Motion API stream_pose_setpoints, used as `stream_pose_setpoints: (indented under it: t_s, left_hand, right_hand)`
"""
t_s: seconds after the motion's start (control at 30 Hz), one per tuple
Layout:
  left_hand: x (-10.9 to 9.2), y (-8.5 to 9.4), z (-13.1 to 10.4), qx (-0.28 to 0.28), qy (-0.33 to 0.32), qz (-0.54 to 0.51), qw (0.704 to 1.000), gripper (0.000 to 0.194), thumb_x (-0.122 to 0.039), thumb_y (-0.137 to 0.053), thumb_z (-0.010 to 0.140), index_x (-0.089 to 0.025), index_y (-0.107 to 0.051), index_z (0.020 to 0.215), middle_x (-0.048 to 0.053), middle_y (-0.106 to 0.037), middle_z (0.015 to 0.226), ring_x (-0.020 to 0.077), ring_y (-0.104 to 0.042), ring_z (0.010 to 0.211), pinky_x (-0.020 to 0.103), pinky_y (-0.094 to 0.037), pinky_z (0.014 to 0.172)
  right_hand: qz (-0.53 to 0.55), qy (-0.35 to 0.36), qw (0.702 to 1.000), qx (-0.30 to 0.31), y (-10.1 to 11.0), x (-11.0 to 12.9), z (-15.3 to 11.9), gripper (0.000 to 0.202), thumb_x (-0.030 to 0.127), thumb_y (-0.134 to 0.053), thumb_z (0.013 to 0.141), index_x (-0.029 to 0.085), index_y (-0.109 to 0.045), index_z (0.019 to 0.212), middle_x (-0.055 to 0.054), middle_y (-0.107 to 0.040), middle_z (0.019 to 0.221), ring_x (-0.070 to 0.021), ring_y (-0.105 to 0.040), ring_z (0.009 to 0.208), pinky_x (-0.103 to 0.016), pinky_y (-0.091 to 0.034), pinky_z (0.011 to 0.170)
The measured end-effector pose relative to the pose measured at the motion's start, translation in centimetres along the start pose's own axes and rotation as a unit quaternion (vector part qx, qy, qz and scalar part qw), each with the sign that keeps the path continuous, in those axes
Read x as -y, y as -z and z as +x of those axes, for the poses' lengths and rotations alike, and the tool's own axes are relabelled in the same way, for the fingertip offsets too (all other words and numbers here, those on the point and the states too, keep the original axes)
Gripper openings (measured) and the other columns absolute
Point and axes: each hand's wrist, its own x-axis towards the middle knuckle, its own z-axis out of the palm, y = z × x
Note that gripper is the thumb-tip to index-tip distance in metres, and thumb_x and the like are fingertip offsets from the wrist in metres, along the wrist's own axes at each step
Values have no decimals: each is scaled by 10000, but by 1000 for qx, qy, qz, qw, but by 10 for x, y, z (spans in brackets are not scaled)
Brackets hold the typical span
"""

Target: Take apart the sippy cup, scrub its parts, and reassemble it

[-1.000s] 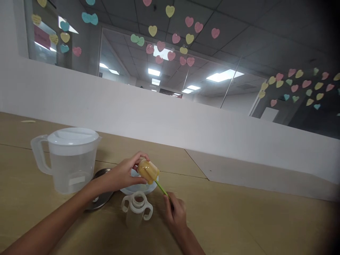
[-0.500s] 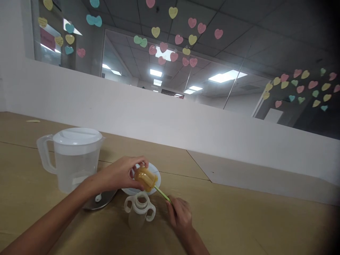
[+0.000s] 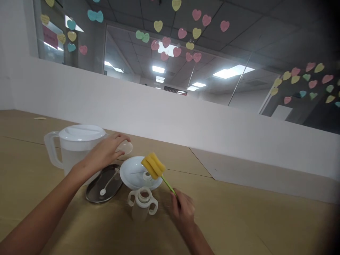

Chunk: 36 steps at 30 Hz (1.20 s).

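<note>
My left hand (image 3: 113, 147) grips a small clear cup (image 3: 125, 147) by its rim side, above the table between the pitcher and the white plate. In my right hand (image 3: 183, 209) is the green handle of a brush with a yellow sponge head (image 3: 153, 165). The sponge is over the right part of the white plate (image 3: 130, 177), on which a small clear piece (image 3: 147, 175) lies. Just in front of the plate, a two-handled bottle (image 3: 141, 205) stands upright with its mouth uncovered.
A lidded clear pitcher (image 3: 77, 152) stands at the left, partly behind my left forearm. Beside it, a dark oval tray (image 3: 99, 187) holds a thin white stick-like piece (image 3: 108, 182). A white wall (image 3: 159, 120) runs behind the table.
The clear cup has come off the sponge, and my left hand has carried it up and to the left. The sponge is now bare and slightly higher; the view has shifted a little.
</note>
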Motion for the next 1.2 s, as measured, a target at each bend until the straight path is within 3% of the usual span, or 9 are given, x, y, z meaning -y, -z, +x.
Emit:
stream_pose_setpoints:
  t_s: [0.23,0.5,0.67,0.87,0.93,1.03,1.1,1.17,1.2]
  left_hand:
    - [21,-21,1,109,64,126,984,478,-97,-526,732,-198,-504,1199,84,-575,1212,256,-526,1117,343,-427,878]
    - [28,-41,4,220,130,150,955,337,-9,-554,674,-136,-635,976,154,-636,1060,279,-600,995,326,-452,783]
    - [25,-59,6,254,161,164,940,173,-145,-597,797,-109,-622,965,118,-636,1027,224,-602,977,359,-473,826]
    - [21,-73,5,262,182,175,932,227,-282,-549,872,-113,-589,1018,72,-619,1021,179,-598,938,389,-493,841]
    - [15,-65,4,253,177,173,935,210,-213,-577,839,-92,-601,1009,120,-623,1029,220,-601,956,382,-487,822]
    - [-12,-31,-2,238,141,148,950,227,-146,-634,746,-88,-638,966,178,-628,1038,300,-594,986,358,-470,787]
    - [-39,0,-14,210,90,100,968,250,-283,-596,790,-200,-635,1023,85,-641,1062,259,-588,1004,319,-458,801]
    - [-65,27,-35,134,-5,-68,989,306,-479,-507,819,-260,-660,969,23,-669,968,230,-604,923,305,-464,759]
    - [-74,35,-50,105,-7,-140,985,361,-555,-500,790,-269,-674,925,11,-674,885,224,-609,863,300,-471,722]
  right_hand:
    - [-10,-19,1000,5,0,-3,0,152,172,-465,921,117,-592,859,-5,-589,564,-87,-526,435,-198,-402,469]
    - [-30,-20,999,11,-3,-7,-3,174,194,-472,929,119,-602,842,-10,-606,578,-84,-529,448,-203,-389,485]
    - [-39,-14,998,39,-4,-8,-3,221,206,-459,937,103,-616,819,4,-567,523,-76,-502,425,-207,-361,479]
    - [-57,-4,997,53,-5,-6,-3,268,236,-435,952,109,-625,812,-1,-587,525,-73,-506,432,-204,-355,488]
    - [-58,-1,997,57,-5,-6,-3,285,245,-427,958,111,-625,804,0,-581,512,-73,-500,428,-204,-348,484]
    - [-54,-5,997,60,-5,-5,-3,287,242,-424,958,110,-625,801,0,-574,508,-75,-502,433,-206,-341,483]
    - [-51,-11,997,62,-5,-5,-4,276,235,-429,955,109,-624,804,0,-572,515,-77,-505,441,-208,-344,491]
    - [-48,-18,996,66,-4,-5,-4,261,232,-438,951,109,-622,813,1,-571,522,-77,-505,444,-208,-344,493]
    - [-47,-21,996,69,-4,-4,-5,254,234,-443,949,109,-622,819,3,-570,525,-76,-502,444,-208,-345,492]
